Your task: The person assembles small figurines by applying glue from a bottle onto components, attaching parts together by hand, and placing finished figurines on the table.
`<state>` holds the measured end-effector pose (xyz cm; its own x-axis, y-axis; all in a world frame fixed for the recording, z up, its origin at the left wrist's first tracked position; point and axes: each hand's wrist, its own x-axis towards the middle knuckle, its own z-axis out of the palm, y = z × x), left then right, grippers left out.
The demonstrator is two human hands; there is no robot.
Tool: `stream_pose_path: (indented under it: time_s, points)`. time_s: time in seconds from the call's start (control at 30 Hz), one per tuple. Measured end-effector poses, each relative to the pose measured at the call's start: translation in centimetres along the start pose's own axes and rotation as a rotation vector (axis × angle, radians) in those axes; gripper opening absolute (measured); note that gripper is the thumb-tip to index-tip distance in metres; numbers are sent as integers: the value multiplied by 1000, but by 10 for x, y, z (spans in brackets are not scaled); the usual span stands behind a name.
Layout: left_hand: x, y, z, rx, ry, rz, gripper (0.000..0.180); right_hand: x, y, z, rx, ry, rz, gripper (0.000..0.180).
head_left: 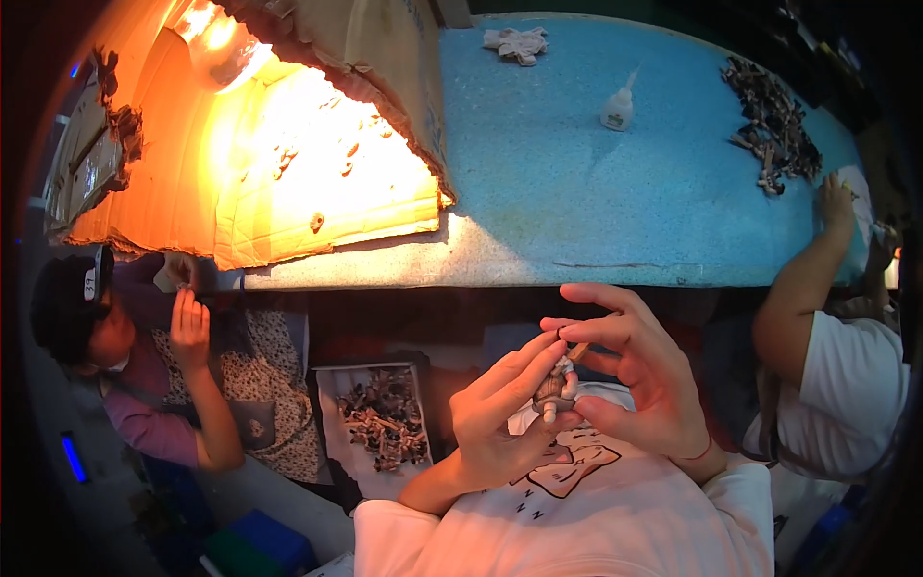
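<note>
A small figurine [554,387], pale and brown, is held over my lap, just in front of the table's near edge. My left hand [497,409] pinches it between the thumb and the long fingers. From the other side my right hand [649,370] closes on it, index fingertip at its upper end and thumb by its lower part. Between the fingers at the top is something small and dark, too small to name. The fingertips partly hide the figurine.
A lit bulb [219,48] glows inside a torn cardboard box [404,87] with small pieces in it. On the blue table [538,192] are a white nozzle bottle [616,111], a crumpled cloth [516,44] and piled figurines [774,125]. A tray [332,385] of figurines lies left of me. People sit on both sides.
</note>
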<state>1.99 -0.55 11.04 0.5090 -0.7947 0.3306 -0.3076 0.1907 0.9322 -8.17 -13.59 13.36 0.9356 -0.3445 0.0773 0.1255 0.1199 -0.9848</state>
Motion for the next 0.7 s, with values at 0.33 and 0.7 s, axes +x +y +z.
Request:
stream_pose_path:
  time_s: [0.33, 0.7]
  points:
    - [1, 9, -4, 257, 22, 45, 47, 6, 3, 9, 191, 4, 74, 44]
    - [1, 12, 1, 332, 46, 152, 47, 2, 14, 8, 189, 0, -112, 42]
